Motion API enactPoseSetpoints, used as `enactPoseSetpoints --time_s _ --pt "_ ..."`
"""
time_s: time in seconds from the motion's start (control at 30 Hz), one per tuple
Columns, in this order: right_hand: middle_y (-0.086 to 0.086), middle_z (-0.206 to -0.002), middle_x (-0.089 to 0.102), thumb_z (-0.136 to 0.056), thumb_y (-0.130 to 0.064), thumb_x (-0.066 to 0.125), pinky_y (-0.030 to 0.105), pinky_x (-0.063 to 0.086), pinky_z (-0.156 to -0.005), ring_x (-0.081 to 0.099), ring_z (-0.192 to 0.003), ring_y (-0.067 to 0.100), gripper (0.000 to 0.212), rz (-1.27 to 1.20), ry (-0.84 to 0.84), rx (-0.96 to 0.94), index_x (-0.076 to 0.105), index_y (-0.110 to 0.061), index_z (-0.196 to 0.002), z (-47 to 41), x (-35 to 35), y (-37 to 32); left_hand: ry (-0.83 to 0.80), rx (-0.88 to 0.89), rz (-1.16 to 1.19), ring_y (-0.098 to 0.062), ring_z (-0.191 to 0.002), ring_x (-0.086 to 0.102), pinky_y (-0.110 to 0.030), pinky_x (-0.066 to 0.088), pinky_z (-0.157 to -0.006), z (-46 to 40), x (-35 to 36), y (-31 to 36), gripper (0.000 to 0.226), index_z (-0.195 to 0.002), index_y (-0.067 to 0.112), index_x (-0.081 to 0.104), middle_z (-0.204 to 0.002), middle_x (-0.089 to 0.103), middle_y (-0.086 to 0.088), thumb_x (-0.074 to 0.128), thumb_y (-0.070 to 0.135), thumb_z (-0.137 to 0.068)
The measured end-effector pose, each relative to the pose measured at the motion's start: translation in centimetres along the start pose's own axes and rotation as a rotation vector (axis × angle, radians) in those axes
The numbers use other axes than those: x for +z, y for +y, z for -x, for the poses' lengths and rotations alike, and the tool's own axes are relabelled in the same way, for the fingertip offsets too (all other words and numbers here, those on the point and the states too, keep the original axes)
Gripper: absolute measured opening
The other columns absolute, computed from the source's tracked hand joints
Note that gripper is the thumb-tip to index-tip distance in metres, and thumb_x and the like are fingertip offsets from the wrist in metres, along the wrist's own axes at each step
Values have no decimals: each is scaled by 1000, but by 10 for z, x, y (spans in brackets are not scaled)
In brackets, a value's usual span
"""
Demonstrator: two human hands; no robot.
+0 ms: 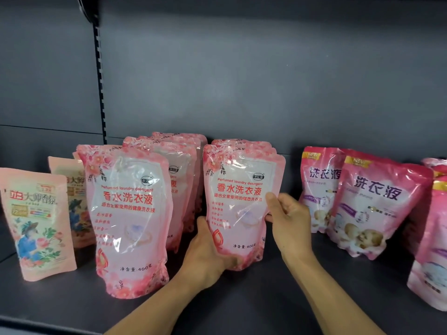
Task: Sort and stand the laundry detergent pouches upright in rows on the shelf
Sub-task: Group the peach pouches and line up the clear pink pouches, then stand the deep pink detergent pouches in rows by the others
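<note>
While both hands grip the front pouch [238, 201], left hand [208, 252] at its base, right hand [287, 218] on its side, it stands upright on the shelf [242, 298], seemingly heading a row, between pink row [128, 213] and magenta pouches [377, 204].

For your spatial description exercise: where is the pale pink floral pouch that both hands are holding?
In the head view, the pale pink floral pouch stands mid-shelf, held between the left hand and right hand, fronting a matching row, left of the darker pink pouches.
</note>
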State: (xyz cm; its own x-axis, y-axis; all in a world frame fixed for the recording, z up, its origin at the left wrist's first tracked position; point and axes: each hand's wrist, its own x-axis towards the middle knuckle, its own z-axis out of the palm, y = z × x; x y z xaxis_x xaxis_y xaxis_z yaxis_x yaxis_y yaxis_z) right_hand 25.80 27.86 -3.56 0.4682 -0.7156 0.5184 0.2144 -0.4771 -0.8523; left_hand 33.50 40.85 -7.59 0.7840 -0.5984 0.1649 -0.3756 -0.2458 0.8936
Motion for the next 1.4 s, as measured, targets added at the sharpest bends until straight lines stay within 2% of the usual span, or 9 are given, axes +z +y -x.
enactPoseSetpoints --time_s 0.27,0.43,0.5,0.63,0.8,1.03,1.23,1.33,1.4 --pt "-8 -100 71 -94 -27 53 31 56 -86 67 -94 3 10 -2 -112 -17 61 -22 -95 8 -9 0 7 23 42 -6 -97 54 -9 42 -62 2 1 -4 87 -120 25 27 -111 53 11 88 15 -60" --pt "-26 -115 56 -91 -27 58 7 39 -87 52 -107 -13 29 218 -182 -73 48 -33 -117 28 -30 -12 192 147 -52 -16 -132 32 -32 33 -110 16 4 -3 111 -145 21 11 -142 31 -1 86 20 -62" --pt "-24 -119 50 -90 -25 59 7 34 -90 48 -111 -10 39 323 -168 -86 46 -31 -126 42 -43 -14 288 287 -153 -19 -135 22 -36 24 -115 32 6 0 107 -146 16 11 -145 24 -4 83 20 -66" --pt "-20 -125 49 -88 -23 62 5 31 -91 42 -110 -16 41 470 -96 -139 47 -30 -126 65 -76 -21 309 577 -213 -22 -134 24 -38 26 -112 61 16 14 96 -137 29 18 -145 23 -5 81 13 -67" --pt "-15 -116 55 -88 -17 62 0 36 -84 49 -104 -14 32 572 74 -156 55 -24 -118 78 -122 -29 111 673 -185 -8 -129 29 -29 29 -109 74 29 36 71 -133 27 31 -134 28 12 73 16 -77" --pt "-6 -118 50 -87 -13 62 22 34 -91 48 -109 11 36 575 375 -75 51 -17 -120 78 -196 -30 -123 643 -172 8 -120 32 -14 25 -99 81 68 65 57 -130 37 30 -127 31 25 64 29 -86" --pt "-3 -126 39 -85 -9 65 13 31 -91 39 -110 5 52 556 532 -130 42 -13 -130 71 -276 -33 -201 597 -139 8 -120 36 -12 25 -98 81 126 101 51 -118 45 29 -130 38 24 64 28 -86" --pt "-6 -124 41 -83 -4 65 0 35 -76 41 -107 4 53 544 478 -191 41 -16 -129 61 -312 -33 -204 565 -102 12 -112 39 -4 28 -88 76 165 131 53 -117 44 27 -124 39 25 66 30 -84" --pt "-6 -124 43 -81 -4 67 5 35 -82 41 -111 5 54 596 438 -270 43 -18 -127 52 -333 -34 -214 536 -49 10 -108 41 -3 31 -82 72 191 150 59 -114 45 24 -119 38 25 70 28 -81"
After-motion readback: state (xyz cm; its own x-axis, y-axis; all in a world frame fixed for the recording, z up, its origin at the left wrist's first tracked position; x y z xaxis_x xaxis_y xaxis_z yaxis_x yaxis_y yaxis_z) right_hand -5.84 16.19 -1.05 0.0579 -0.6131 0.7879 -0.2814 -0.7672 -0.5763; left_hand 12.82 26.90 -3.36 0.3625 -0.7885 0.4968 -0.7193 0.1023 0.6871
